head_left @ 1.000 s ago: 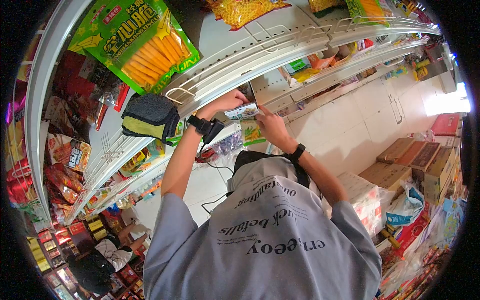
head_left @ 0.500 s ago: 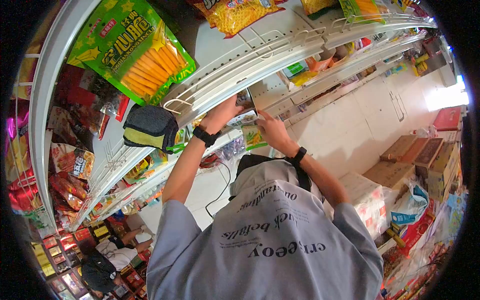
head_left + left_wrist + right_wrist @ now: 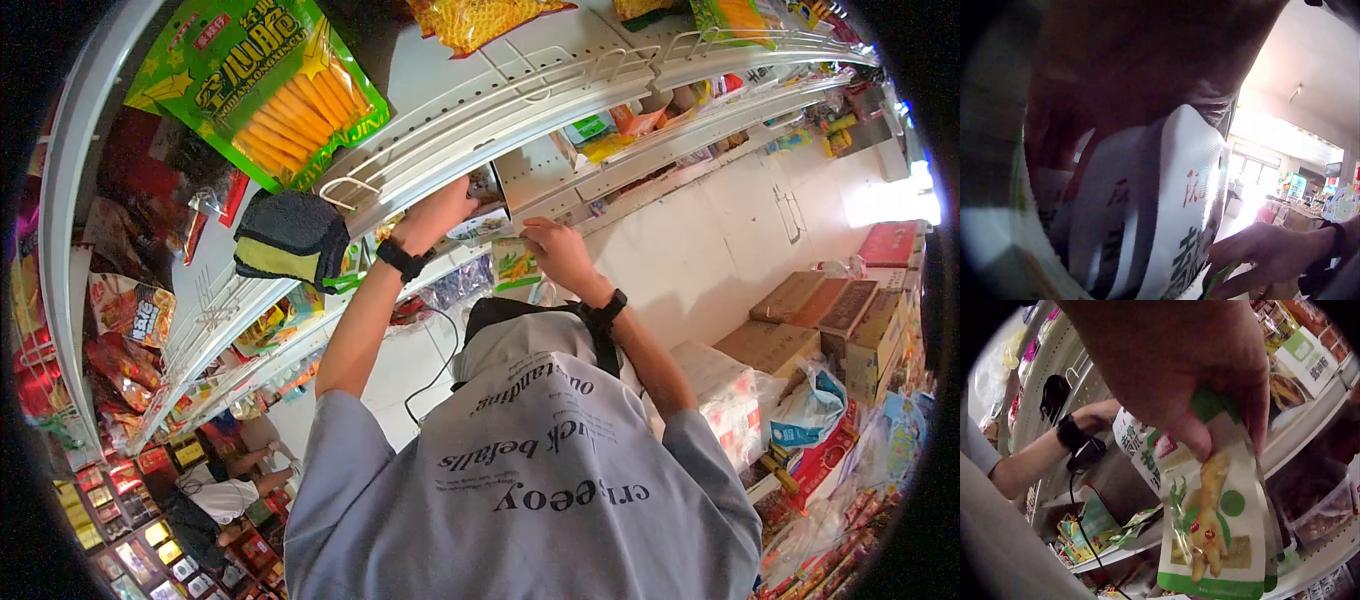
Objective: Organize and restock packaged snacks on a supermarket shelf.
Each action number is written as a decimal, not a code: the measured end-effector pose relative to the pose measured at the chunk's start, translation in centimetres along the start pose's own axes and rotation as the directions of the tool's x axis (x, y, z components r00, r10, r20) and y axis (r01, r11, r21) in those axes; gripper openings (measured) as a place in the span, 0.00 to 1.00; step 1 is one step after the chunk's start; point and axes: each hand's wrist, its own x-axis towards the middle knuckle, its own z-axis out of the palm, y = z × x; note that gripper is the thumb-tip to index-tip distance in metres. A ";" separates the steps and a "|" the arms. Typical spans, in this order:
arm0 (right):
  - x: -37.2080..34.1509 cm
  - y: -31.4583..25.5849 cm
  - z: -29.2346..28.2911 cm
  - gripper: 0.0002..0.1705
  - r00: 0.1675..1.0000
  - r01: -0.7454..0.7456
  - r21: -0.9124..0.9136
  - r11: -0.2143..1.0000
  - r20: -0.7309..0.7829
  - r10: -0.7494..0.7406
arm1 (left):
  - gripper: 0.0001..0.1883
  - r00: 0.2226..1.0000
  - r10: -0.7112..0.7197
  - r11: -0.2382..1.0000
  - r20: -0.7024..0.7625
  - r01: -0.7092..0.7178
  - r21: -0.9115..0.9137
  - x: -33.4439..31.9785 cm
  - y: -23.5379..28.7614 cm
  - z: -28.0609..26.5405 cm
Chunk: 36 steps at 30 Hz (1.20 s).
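My left hand (image 3: 440,215) reaches in under the shelf edge and grips several white snack packets (image 3: 1194,206) with red and green lettering, which stand side by side. Its fingers show dark among their tops in the left wrist view, and its thumb is hidden. My right hand (image 3: 562,255) is a little to the right, its thumb and fingers pinching a chicken-feet packet (image 3: 1213,531), white with green ends, by its top. The edges of another packet show behind it. In the right wrist view the white packets (image 3: 1132,440) lie just behind this one, by the left hand.
Above hangs a metal shelf (image 3: 440,170) with wire rails and a large green snack bag (image 3: 270,95). A dark cloth with a yellow-green band (image 3: 292,240) hangs at its edge. Cardboard boxes (image 3: 775,345) stack at right. Another person (image 3: 215,495) is at lower left.
The right hand has drawn back from the white packets, its pointing finger now bent round the chicken-feet packet. The left hand has moved deeper under the shelf edge.
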 end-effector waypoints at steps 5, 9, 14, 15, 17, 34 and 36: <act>-1.0 -1.5 -6.4 0.08 0.989 -0.144 -0.015 0.989 0.008 0.144 | 0.21 0.991 0.076 0.997 -0.111 -0.073 0.031 0.4 -1.7 1.8; -0.6 -2.3 -10.6 0.10 0.929 -0.128 0.110 0.986 -0.334 0.158 | 0.38 0.998 -0.048 0.995 0.035 0.051 -0.083 0.0 -1.2 1.4; 1.2 0.0 -9.1 0.11 0.777 -0.047 0.625 0.779 -0.467 0.421 | 0.42 0.984 -0.138 0.964 0.116 0.160 -0.214 -0.9 -0.8 0.6; 1.8 -1.3 -8.6 0.11 0.776 -0.061 0.772 0.633 -0.363 0.516 | 0.42 0.988 -0.143 0.970 0.065 0.153 -0.187 -1.0 -0.9 0.9; 2.9 -1.4 -6.3 0.12 0.777 -0.020 0.869 0.494 -0.297 0.554 | 0.41 0.989 -0.148 0.976 0.012 0.148 -0.161 -1.0 -0.3 0.2; 5.4 -4.7 -5.4 0.10 0.857 0.148 -0.034 0.988 -0.494 -0.145 | 0.38 0.974 -0.206 0.803 0.094 0.223 -0.553 -2.4 -1.1 -0.3; 5.4 -5.0 -6.2 0.11 0.874 0.219 -0.014 0.976 -0.442 -0.203 | 0.37 0.950 -0.225 0.721 0.216 0.311 -0.619 -2.4 -1.7 0.3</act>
